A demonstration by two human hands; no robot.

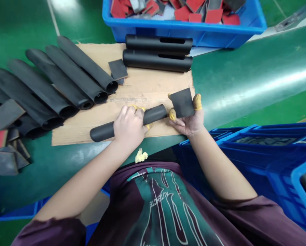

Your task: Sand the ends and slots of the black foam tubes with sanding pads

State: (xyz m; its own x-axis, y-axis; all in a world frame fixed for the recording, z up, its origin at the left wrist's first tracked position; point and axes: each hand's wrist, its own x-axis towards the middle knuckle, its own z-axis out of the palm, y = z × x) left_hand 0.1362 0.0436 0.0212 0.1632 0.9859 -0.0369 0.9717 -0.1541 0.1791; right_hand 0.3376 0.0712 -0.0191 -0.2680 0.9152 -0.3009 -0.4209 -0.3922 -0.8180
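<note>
Matte-black cylindrical tube (pixel 155 114) of rigid material is positioned over the near part of the brown cardboard sheet (pixel 153 85) on the smooth green surface (pixel 232 89); contact beneath it cannot be confirmed. Loosened pressure from the left hand (pixel 129 124) could let the round body roll. The thin, dark-grey square pad (pixel 182 102), retained mainly at its sides, could slip if the right hand (pixel 192 123) relaxes. Left hand: palm down, forearm angled forward, fingers closed around the tube's middle. Right hand: palm upward, thumb at the pad's right side, yellow-covered fingers at its left.
</note>
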